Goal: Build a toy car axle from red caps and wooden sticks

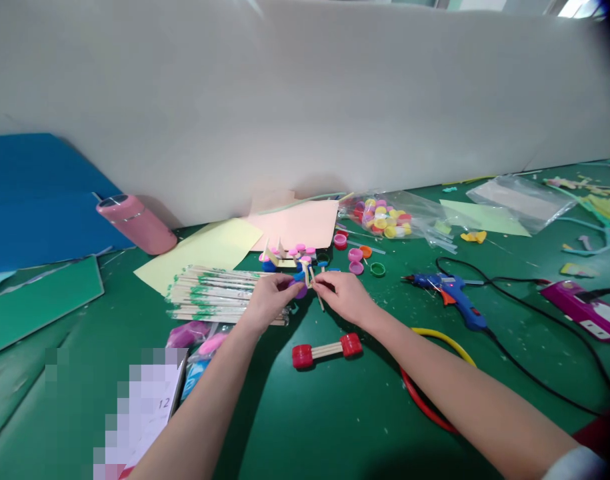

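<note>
At the middle of the head view, my left hand [271,301] is closed in a pinch on a small craft piece of pale sticks [307,272] with a purple cap and a blue cap. My right hand [343,293] meets it from the other side, its fingertips pinched on a thin wooden stick [321,304] that points downward. The exact joint between stick and piece is too small to make out. Just behind my hands stands a little model [285,259] of sticks with pink and blue caps. Nearer to me lies a dumbbell shape [327,351] of red caps joined by sticks.
A bundle of wooden sticks [217,295] lies left. Loose bottle caps [355,255] and a bag of caps [382,217] sit behind. Rightward are a blue glue gun [447,292], its black cable, and a purple power strip [582,308]. A pink bottle [136,223] leans far left.
</note>
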A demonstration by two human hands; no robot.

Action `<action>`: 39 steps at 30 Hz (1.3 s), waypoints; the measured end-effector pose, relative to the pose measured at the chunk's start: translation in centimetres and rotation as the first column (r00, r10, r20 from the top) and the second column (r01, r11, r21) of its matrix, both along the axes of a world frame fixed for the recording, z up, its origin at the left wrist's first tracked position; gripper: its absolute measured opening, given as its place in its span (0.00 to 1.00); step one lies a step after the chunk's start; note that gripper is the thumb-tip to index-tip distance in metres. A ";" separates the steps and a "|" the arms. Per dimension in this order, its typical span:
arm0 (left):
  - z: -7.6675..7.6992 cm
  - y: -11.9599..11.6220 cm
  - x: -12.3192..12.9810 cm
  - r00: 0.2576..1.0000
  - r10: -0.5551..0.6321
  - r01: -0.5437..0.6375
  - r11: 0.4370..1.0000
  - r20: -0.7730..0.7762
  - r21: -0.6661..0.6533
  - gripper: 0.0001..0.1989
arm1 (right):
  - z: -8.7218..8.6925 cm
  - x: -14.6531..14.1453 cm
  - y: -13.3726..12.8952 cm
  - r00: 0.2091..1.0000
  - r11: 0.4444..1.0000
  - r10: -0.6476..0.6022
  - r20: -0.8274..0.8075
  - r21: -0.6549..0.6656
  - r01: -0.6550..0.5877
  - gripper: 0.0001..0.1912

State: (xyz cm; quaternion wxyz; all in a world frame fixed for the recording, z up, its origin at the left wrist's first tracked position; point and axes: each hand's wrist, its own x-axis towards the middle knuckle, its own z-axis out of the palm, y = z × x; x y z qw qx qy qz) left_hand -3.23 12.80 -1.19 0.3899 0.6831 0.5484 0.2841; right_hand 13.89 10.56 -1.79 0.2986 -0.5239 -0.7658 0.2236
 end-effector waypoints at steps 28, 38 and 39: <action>-0.9 -0.1 0.1 0.995 0.049 -0.047 0.998 0.081 -0.029 0.16 | 0.1 -0.8 1.0 0.999 0.999 -0.037 0.008 -0.029 0.037 0.07; -0.9 0.0 0.1 0.995 0.057 -0.053 0.997 0.084 -0.047 0.16 | 0.0 -0.7 1.1 1.000 0.998 -0.021 -0.005 -0.052 0.021 0.08; -0.9 0.0 0.1 0.995 0.059 -0.055 0.997 0.083 -0.048 0.16 | 0.0 -0.7 1.1 1.000 0.998 -0.022 -0.007 -0.054 0.021 0.09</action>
